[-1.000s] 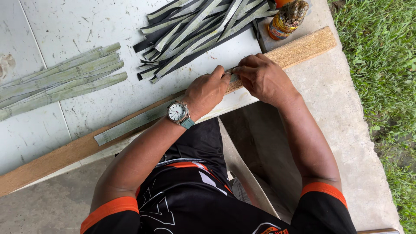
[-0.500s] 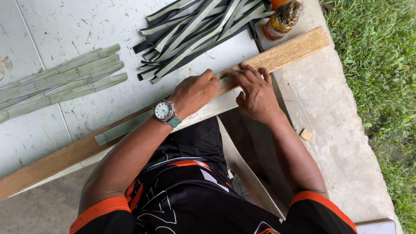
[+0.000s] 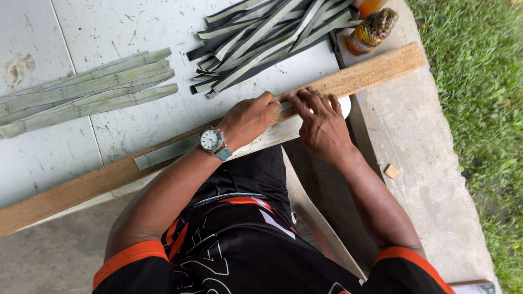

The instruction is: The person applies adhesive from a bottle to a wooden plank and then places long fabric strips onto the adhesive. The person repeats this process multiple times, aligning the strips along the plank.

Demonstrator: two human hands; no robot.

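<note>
A long wooden plank [image 3: 376, 71] lies slantwise along the near edge of a white board [image 3: 136, 32]. On the plank rests a thin pale green strip [image 3: 163, 155]. My left hand [image 3: 248, 120], with a wristwatch, pinches and presses down on this strip near its right end. My right hand [image 3: 321, 122] lies flat on the plank just to the right, fingers spread and fingertips touching the strip's end. Whether a tool is between the hands is hidden.
A heap of dark and pale strips [image 3: 267, 38] lies at the top middle. A neat stack of pale green strips [image 3: 87, 92] lies on the left. A bottle [image 3: 370, 30] stands at the top right on concrete. Grass [image 3: 479, 109] runs along the right.
Both hands have slid leftwards along the plank. My right hand has gone from a closed grip to flat, spread fingers.
</note>
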